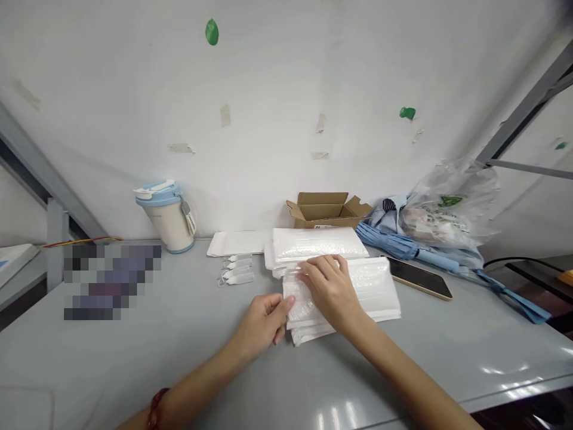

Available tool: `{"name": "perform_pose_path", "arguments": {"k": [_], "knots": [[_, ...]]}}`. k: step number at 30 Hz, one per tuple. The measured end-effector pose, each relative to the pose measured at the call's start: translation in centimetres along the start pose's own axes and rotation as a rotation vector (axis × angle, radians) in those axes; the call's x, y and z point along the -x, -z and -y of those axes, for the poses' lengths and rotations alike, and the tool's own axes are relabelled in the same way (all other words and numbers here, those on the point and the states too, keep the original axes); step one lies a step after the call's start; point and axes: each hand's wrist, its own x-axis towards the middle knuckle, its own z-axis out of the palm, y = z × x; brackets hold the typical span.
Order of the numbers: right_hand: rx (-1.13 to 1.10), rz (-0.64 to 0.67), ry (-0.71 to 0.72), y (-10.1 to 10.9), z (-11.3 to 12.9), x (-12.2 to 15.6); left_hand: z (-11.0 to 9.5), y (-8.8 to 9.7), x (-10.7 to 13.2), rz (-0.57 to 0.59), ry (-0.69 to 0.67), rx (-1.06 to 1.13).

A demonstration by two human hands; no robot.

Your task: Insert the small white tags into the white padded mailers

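Midway between front and back edges of the surface [179, 334], we see pouches [376, 286], left side pinched by the left hand [263, 325], probably for steadiness; the right hand [332, 294] overlies them, grip unclear

The left hand [265, 321] holds the edge of white rectangular bubble-padded envelopes [375, 288]; the right hand [330, 291] touches their top. Behind, an open brown cardboard box [320, 223] stands on the grey desk [179, 319].
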Motion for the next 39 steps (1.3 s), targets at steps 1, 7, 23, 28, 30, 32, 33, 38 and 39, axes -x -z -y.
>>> {"name": "perform_pose_path", "arguments": {"k": [1, 7, 23, 28, 30, 32, 33, 38, 39], "knots": [[-0.003, 0.011, -0.017, -0.4, -0.3, 0.1, 0.0, 0.2, -0.3, -0.013, 0.015, 0.018], [-0.096, 0.103, -0.072, -1.2, -1.0, 0.7, -0.7, 0.2, -0.5, 0.016, 0.099, 0.122], [-0.26, 0.356, -0.096, -2.1, -1.2, 1.1, -1.8, 18.1, -7.0, -0.398, -0.278, -1.029], [-0.28, 0.358, -0.085, -2.1, -1.3, 1.1, 0.7, 18.4, -7.5, -0.424, -0.318, -1.096], [-0.282, 0.361, -0.077, -2.1, -1.3, 1.2, 1.4, 18.1, -7.4, -0.465, -0.338, -1.1], [-0.279, 0.356, -0.062, -2.0, -1.4, 1.2, 1.8, 17.8, -7.2, -0.506, -0.35, -1.096], [-0.276, 0.35, -0.054, -2.0, -1.4, 1.2, 1.9, 17.6, -7.1, -0.528, -0.354, -1.093], [-0.271, 0.321, -0.051, -1.8, -1.2, 1.1, 1.6, 16.7, -6.6, -0.678, -0.345, -1.078], [-0.274, 0.319, -0.053, -1.8, -1.2, 1.1, 1.5, 16.5, -6.4, -0.711, -0.343, -1.075]]}}
